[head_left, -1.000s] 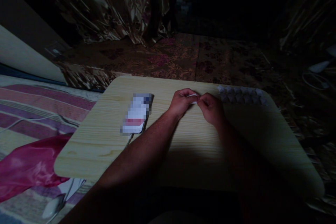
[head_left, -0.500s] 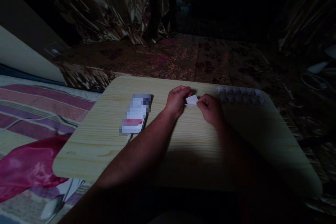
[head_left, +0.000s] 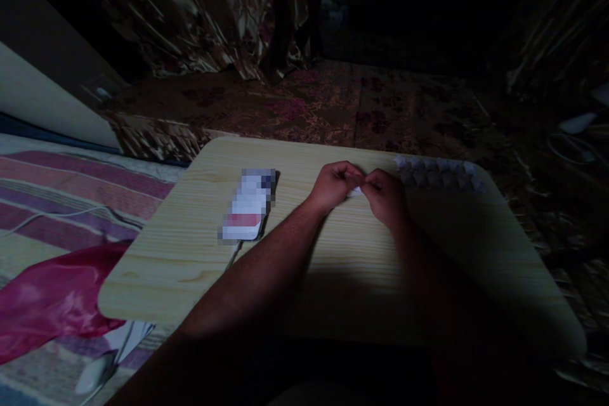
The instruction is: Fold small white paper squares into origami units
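Observation:
Near the far side of the wooden table point(head_left: 266, 304), my left hand point(head_left: 335, 184) and my right hand point(head_left: 384, 195) meet, fingertips touching or almost so. Between them both pinch a small piece of white paper point(head_left: 354, 191). Only a sliver of the paper shows below the fingers; the rest is hidden by my hands. Just right of my right hand lie several small folded pale paper pieces point(head_left: 440, 172), set out in two rows along the table's far right edge. Dim light hides their details.
A phone point(head_left: 247, 206), its screen blurred, lies left of my forearms with a white cable attached. On the left is a striped bedspread point(head_left: 85, 177) with a pink satin cloth point(head_left: 57, 298). A patterned curtain point(head_left: 228, 19) hangs behind the table.
My left hand has moved right, up to my right hand, which has stayed almost in place. The paper, clearly visible between the hands before, is now mostly covered by fingers.

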`<state>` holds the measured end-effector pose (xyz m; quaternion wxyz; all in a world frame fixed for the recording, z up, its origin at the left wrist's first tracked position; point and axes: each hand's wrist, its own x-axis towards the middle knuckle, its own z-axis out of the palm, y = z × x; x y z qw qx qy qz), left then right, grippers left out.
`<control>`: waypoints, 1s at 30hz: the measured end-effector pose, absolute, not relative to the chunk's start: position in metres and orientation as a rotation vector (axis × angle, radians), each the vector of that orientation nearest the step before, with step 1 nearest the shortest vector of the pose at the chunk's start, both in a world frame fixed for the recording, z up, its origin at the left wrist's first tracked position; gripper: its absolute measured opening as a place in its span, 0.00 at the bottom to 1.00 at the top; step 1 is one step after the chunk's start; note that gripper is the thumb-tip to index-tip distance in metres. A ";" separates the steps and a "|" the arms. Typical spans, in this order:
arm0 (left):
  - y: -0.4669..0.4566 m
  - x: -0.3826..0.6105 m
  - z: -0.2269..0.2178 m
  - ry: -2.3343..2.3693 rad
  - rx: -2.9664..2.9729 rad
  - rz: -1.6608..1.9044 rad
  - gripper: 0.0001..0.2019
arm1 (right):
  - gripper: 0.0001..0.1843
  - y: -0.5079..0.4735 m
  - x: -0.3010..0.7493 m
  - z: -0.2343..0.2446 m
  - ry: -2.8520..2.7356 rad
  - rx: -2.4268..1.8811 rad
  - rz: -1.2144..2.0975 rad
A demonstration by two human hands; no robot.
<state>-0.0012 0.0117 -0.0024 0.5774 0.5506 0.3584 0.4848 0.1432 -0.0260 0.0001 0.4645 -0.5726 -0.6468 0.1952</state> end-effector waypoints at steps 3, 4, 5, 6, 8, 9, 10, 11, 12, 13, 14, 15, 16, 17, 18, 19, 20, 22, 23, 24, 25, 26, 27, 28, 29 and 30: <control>0.010 0.000 -0.002 0.839 1.256 1.150 0.05 | 0.06 -0.025 0.144 0.001 -1.593 -1.388 0.525; 0.010 0.001 -0.002 0.840 1.235 1.160 0.04 | 0.06 -0.024 0.144 0.001 -1.587 -1.381 0.538; 0.009 0.001 -0.001 0.841 1.210 1.171 0.04 | 0.06 -0.023 0.144 0.000 -1.578 -1.377 0.551; 0.008 0.002 -0.001 0.843 1.189 1.179 0.04 | 0.05 -0.022 0.144 0.000 -1.568 -1.378 0.562; 0.007 0.003 0.001 0.847 1.158 1.190 0.04 | 0.05 -0.020 0.144 -0.001 -1.559 -1.385 0.577; 0.007 0.003 0.001 0.849 1.149 1.193 0.04 | 0.05 -0.020 0.144 -0.001 -1.555 -1.386 0.584; 0.007 0.004 0.002 0.850 1.144 1.194 0.04 | 0.04 -0.019 0.144 -0.001 -1.551 -1.383 0.591; 0.007 0.003 0.002 0.851 1.139 1.194 0.03 | 0.04 -0.019 0.145 -0.001 -1.547 -1.381 0.598; 0.007 0.003 0.002 0.853 1.130 1.196 0.03 | 0.04 -0.019 0.145 -0.001 -1.541 -1.379 0.605; 0.008 0.002 0.002 0.857 1.114 1.201 0.04 | 0.04 -0.020 0.145 -0.001 -1.537 -1.382 0.613; 0.009 0.001 0.003 0.864 1.088 1.214 0.04 | 0.04 -0.020 0.145 0.000 -1.535 -1.388 0.620; 0.010 0.000 0.003 0.871 1.052 1.233 0.05 | 0.04 -0.021 0.146 0.001 -1.532 -1.398 0.628; 0.012 -0.001 0.003 0.878 1.014 1.256 0.05 | 0.04 -0.022 0.146 0.002 -1.525 -1.410 0.638; 0.014 -0.002 0.003 0.884 0.963 1.284 0.06 | 0.04 -0.024 0.146 0.003 -1.511 -1.420 0.649; 0.015 -0.003 0.003 0.880 0.922 1.299 0.06 | 0.05 -0.025 0.146 0.003 -1.492 -1.426 0.662; 0.016 -0.004 0.003 0.878 0.904 1.306 0.06 | 0.05 -0.025 0.146 0.004 -1.470 -1.427 0.677; 0.017 -0.004 0.003 0.875 0.909 1.306 0.06 | 0.05 -0.026 0.146 0.004 -1.451 -1.422 0.695; 0.017 -0.004 0.003 0.877 0.933 1.294 0.07 | 0.05 -0.026 0.145 0.004 -1.424 -1.393 0.731; 0.016 -0.004 0.003 0.878 0.949 1.285 0.07 | 0.06 -0.026 0.144 0.004 -1.414 -1.378 0.745; 0.015 -0.004 0.003 0.879 0.966 1.276 0.07 | 0.07 -0.026 0.143 0.003 -1.408 -1.369 0.753; 0.014 -0.003 0.003 0.878 0.982 1.265 0.06 | 0.08 -0.026 0.143 0.002 -1.410 -1.369 0.753; 0.013 -0.003 0.003 0.877 0.999 1.256 0.06 | 0.09 -0.025 0.143 0.002 -1.421 -1.378 0.744; 0.013 -0.002 0.003 0.875 1.017 1.244 0.06 | 0.09 -0.025 0.143 0.001 -1.441 -1.394 0.727; 0.012 -0.002 0.003 0.874 1.039 1.229 0.06 | 0.08 -0.024 0.143 0.000 -1.463 -1.411 0.704; 0.012 -0.001 0.003 0.876 1.062 1.212 0.06 | 0.08 -0.024 0.143 -0.001 -1.486 -1.427 0.676; 0.012 -0.001 0.003 0.881 1.092 1.192 0.07 | 0.08 -0.024 0.144 -0.001 -1.506 -1.438 0.644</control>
